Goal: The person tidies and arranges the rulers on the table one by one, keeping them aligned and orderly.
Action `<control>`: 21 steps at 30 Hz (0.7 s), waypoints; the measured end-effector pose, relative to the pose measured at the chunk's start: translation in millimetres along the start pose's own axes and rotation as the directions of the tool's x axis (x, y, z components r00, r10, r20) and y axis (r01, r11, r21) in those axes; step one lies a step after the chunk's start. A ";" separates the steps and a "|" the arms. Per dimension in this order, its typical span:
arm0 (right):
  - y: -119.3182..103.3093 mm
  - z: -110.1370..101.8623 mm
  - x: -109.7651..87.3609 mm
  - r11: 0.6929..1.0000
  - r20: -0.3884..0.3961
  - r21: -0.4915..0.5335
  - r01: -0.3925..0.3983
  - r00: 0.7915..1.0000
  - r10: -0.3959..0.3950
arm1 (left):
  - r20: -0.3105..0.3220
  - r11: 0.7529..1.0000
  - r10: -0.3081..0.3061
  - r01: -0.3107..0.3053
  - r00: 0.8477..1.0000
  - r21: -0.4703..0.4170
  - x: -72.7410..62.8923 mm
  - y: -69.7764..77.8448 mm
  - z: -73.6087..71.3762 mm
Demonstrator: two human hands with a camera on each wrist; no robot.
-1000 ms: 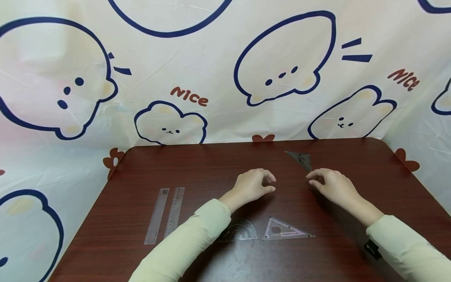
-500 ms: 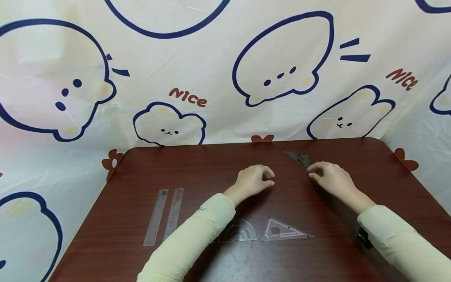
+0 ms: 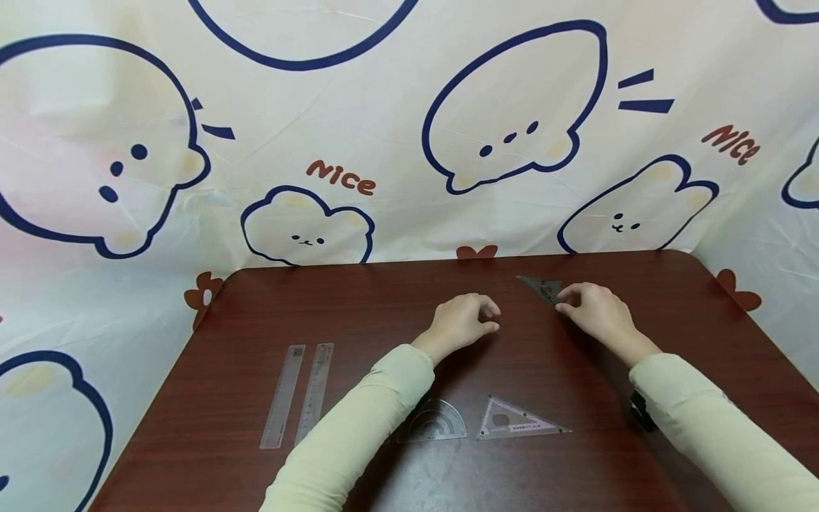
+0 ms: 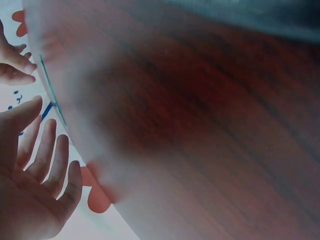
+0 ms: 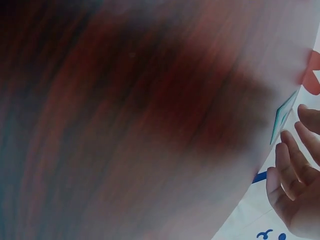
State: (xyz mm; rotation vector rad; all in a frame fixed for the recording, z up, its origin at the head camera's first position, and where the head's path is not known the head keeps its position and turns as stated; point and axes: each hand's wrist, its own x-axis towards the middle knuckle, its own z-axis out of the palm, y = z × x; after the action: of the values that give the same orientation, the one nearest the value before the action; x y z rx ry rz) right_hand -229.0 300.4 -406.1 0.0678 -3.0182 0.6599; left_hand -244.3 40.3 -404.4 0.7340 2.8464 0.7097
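A dark translucent triangular set square [image 3: 544, 288] lies flat near the back edge of the table. My right hand [image 3: 598, 313] is at its right-hand corner, thumb and index finger parted around that corner. In the right wrist view the set square [image 5: 283, 117] appears just beyond the fingertips of the right hand [image 5: 300, 175]; whether they touch it I cannot tell. To the left, my left hand [image 3: 457, 323] hovers over the table holding nothing, fingers loosely bent. The left wrist view shows this left hand [image 4: 40, 180] with its fingers spread.
Two clear straight rulers [image 3: 283, 398] lie side by side at the left. A clear protractor [image 3: 441, 421], partly behind the left sleeve, and a clear set square with a pinkish strip [image 3: 521, 427] lie at the front of the brown table [image 3: 499, 476]. A printed cloth [image 3: 397, 128] hangs behind.
My right hand has moved forward and slightly left, up to the corner of the dark set square. The left hand has drifted a little forward. The set square stays in place.
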 end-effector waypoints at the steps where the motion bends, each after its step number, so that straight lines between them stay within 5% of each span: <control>1: -0.2 0.3 0.9 1.000 0.004 0.001 -0.011 1.000 0.011 | -0.002 1.000 0.000 0.000 1.000 0.000 0.8 0.0 0.1; 21: 2.7 7.0 10.9 0.995 0.043 -0.035 -0.098 0.994 0.099 | -0.030 1.000 -0.015 0.015 0.999 -0.012 18.3 8.7 1.9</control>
State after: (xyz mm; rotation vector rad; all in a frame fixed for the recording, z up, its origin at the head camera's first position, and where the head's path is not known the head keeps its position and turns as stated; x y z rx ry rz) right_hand -240.2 299.6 -412.9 -0.0688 -3.0914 0.6248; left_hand -256.1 56.7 -402.0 0.7056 2.8690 0.7418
